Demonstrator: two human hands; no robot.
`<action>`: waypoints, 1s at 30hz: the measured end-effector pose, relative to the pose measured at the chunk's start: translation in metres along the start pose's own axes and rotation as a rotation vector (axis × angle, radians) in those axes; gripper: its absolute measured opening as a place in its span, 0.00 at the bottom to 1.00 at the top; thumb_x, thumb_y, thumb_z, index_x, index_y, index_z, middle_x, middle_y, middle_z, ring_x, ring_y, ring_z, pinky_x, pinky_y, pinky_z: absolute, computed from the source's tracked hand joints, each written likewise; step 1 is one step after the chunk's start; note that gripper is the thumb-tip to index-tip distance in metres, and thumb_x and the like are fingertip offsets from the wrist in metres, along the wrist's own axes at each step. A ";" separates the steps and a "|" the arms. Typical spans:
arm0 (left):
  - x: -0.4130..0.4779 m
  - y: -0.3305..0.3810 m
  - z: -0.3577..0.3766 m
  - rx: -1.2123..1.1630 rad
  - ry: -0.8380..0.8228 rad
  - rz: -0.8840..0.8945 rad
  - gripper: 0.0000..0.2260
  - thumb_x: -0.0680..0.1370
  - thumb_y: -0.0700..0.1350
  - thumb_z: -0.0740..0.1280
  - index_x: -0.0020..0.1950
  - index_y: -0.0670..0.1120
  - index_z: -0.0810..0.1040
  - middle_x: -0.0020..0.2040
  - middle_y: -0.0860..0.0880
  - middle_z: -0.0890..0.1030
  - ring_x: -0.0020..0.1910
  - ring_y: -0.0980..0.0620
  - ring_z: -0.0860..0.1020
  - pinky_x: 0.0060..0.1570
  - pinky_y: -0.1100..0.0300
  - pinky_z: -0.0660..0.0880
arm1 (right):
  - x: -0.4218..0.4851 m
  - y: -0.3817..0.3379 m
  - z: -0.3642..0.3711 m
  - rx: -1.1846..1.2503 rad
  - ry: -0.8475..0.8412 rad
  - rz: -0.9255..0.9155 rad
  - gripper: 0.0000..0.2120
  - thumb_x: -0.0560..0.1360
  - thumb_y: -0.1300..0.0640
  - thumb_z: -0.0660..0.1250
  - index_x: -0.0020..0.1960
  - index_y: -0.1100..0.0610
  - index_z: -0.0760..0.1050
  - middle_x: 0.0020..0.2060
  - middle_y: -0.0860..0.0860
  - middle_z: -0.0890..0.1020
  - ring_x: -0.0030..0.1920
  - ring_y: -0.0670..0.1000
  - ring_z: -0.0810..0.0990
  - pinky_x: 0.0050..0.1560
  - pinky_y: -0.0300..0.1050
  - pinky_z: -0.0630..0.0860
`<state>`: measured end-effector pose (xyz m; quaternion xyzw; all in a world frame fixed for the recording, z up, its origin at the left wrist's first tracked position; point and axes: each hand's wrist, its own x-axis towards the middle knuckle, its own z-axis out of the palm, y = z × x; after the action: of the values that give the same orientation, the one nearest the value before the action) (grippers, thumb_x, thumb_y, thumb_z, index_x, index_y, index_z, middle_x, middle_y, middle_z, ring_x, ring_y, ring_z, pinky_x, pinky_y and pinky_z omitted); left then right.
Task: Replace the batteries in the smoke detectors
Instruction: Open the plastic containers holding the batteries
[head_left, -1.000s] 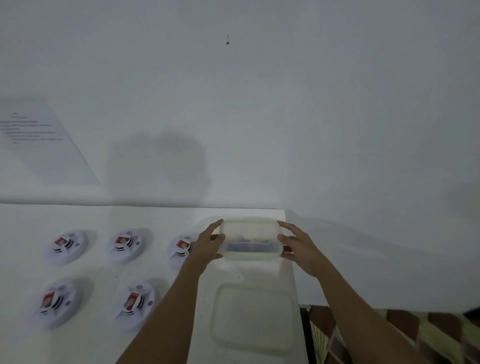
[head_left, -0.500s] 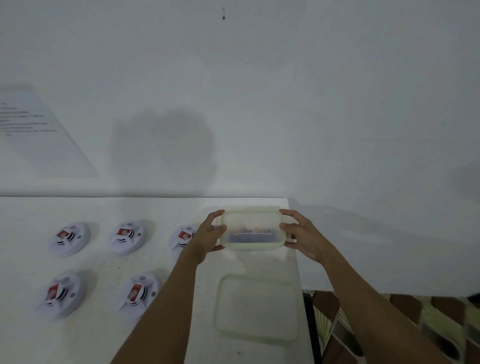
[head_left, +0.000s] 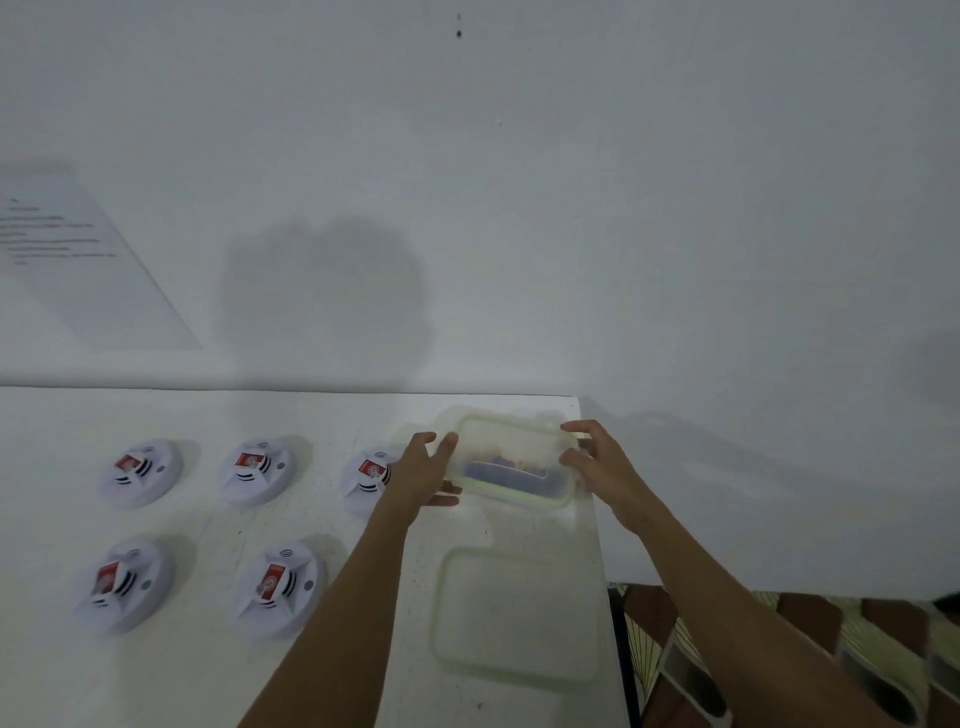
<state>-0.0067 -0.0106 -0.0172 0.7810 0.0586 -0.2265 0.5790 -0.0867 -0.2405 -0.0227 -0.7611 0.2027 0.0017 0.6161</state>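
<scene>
A clear plastic container (head_left: 511, 441) with a greenish rim sits near the table's far right corner, with dark batteries blurred inside. My left hand (head_left: 423, 473) holds its left end, thumb on the rim and fingers beneath. My right hand (head_left: 597, 462) grips its right end between finger and thumb. I cannot tell whether it rests on the table. Its lid (head_left: 519, 613) lies flat on the table, nearer me. Several white round smoke detectors with red labels lie in two rows on the left, one (head_left: 366, 475) beside my left wrist, another (head_left: 278, 587) in the near row.
The white table (head_left: 311, 675) ends just right of the container and lid, at its right edge (head_left: 605, 571). Beyond it is a patterned floor (head_left: 779, 649). A white wall stands behind, with a printed sheet (head_left: 67, 249) on it at the left.
The container has gone a little farther toward the table's back right corner and now shows more of its open top. Both hands stay at its ends.
</scene>
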 end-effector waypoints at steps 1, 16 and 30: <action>0.001 0.002 0.001 -0.046 0.009 0.017 0.24 0.78 0.54 0.64 0.71 0.47 0.63 0.55 0.44 0.75 0.43 0.45 0.82 0.36 0.57 0.81 | -0.001 0.003 0.000 0.004 0.027 0.007 0.08 0.78 0.58 0.65 0.57 0.51 0.71 0.54 0.52 0.78 0.52 0.52 0.79 0.44 0.43 0.78; -0.002 -0.002 0.009 -0.135 -0.232 0.105 0.17 0.79 0.47 0.65 0.66 0.58 0.70 0.53 0.48 0.81 0.52 0.48 0.81 0.41 0.57 0.80 | -0.013 0.002 0.012 0.379 -0.127 0.153 0.21 0.77 0.64 0.66 0.66 0.47 0.71 0.52 0.61 0.81 0.46 0.55 0.83 0.42 0.44 0.79; 0.015 -0.003 0.006 -0.117 -0.312 0.069 0.19 0.79 0.46 0.65 0.67 0.60 0.65 0.57 0.44 0.79 0.56 0.43 0.78 0.47 0.45 0.80 | -0.004 0.011 0.009 0.710 -0.239 0.196 0.29 0.75 0.71 0.65 0.69 0.47 0.67 0.54 0.59 0.82 0.53 0.61 0.81 0.55 0.60 0.77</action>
<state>0.0036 -0.0181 -0.0276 0.7031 -0.0457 -0.3211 0.6328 -0.0913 -0.2324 -0.0343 -0.4719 0.1892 0.0787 0.8575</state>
